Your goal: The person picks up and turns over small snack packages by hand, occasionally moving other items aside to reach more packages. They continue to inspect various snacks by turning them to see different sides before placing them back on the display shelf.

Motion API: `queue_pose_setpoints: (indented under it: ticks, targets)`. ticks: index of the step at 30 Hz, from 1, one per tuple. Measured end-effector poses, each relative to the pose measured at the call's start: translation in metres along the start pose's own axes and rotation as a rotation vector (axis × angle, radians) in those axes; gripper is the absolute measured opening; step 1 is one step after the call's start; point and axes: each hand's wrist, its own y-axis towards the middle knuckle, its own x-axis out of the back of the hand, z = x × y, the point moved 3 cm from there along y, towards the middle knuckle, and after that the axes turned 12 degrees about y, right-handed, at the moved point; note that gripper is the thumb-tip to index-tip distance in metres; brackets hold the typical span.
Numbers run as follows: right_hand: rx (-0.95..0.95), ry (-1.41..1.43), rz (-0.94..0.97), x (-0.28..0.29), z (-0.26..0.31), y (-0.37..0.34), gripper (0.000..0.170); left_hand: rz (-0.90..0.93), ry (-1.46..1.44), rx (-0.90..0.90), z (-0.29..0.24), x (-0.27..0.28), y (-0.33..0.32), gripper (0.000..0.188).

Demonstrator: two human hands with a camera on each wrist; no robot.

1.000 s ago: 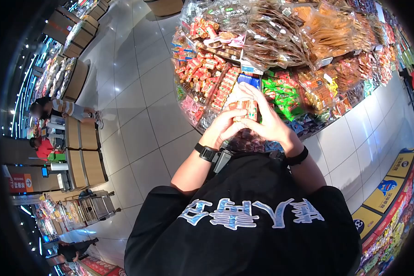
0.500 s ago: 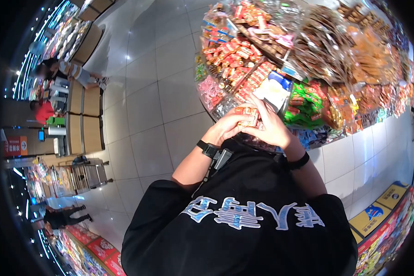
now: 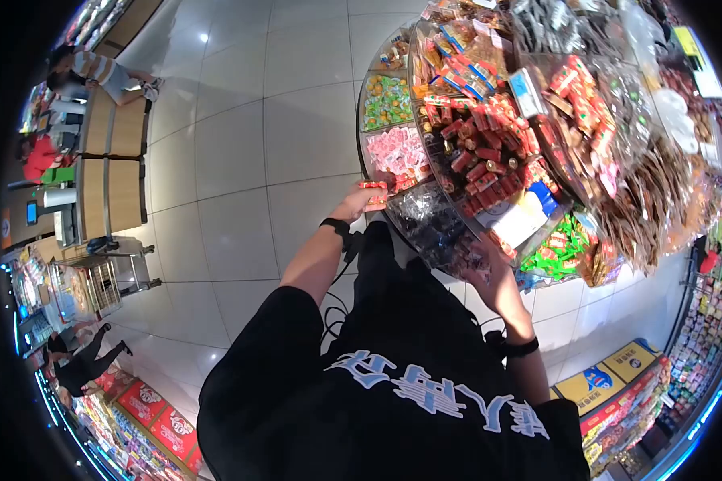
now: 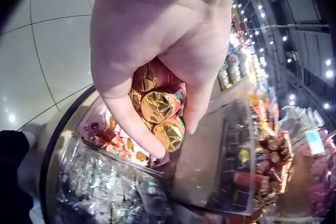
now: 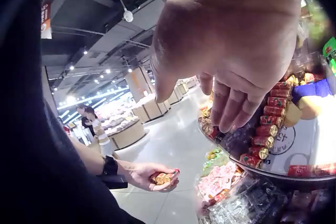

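Note:
My left hand [image 3: 351,205] grips several red-wrapped candy rolls [image 4: 160,107] with gold ends, fingers and thumb curled round them. It is at the display's left rim, beside a section of pink-wrapped candies [image 3: 397,150]. In the right wrist view, the left hand with its candy rolls shows low and farther off. My right hand [image 3: 497,282] holds nothing visible; its fingers are relaxed and point downward. It hovers near the front of the display, close to a row of red candy rolls [image 5: 270,116] beside a white printed card [image 5: 294,142].
The round candy stand [image 3: 363,148] has clear dividers [image 4: 215,161] between sections. Dark clear-wrapped packets [image 3: 427,218] lie between my hands, green packets [image 3: 560,247] to the right. A checkout counter [image 3: 112,188] and a cart [image 3: 96,280] stand left across the tiled floor.
My hands were together round the candy rolls; now they are apart. The left has moved left with the rolls, the right has moved right and let go. The head view has shifted along the stand.

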Motion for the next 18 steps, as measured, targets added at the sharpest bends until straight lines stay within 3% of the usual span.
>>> queue_pose_setpoints:
  ticks: [2, 5, 6, 9, 10, 13, 14, 18]
  targets:
    - [-0.042, -0.04, -0.003, -0.01, -0.011, 0.0, 0.077, -0.044, -0.004, -0.01, 0.003, 0.011, 0.025, 0.027]
    - [-0.118, -0.007, -0.021, -0.022, -0.007, 0.001, 0.077, -0.17, -0.024, 0.015, 0.01, 0.02, 0.064, 0.035]
    - [-0.125, 0.022, -0.039, -0.025, -0.011, -0.001, 0.075, -0.284, -0.071, 0.011, 0.009, 0.019, 0.073, 0.028]
    - [-0.278, 0.05, -0.068, -0.034, -0.017, -0.002, 0.073, -0.187, -0.081, -0.026, 0.018, 0.028, 0.106, 0.024]
    - [-0.351, 0.048, -0.073, -0.037, -0.017, -0.003, 0.072, -0.193, 0.027, -0.012, 0.021, 0.031, 0.118, 0.025]
    - [-0.372, 0.02, -0.092, -0.042, -0.018, -0.003, 0.072, -0.298, -0.137, 0.041, 0.012, 0.024, 0.115, 0.012]
    - [-0.373, 0.02, -0.101, -0.043, -0.017, -0.002, 0.072, -0.427, -0.109, 0.114, 0.043, 0.037, 0.145, 0.023]
    - [-0.369, 0.017, -0.125, -0.048, -0.017, 0.001, 0.071, -0.328, -0.135, 0.22, 0.026, 0.029, 0.133, 0.036]
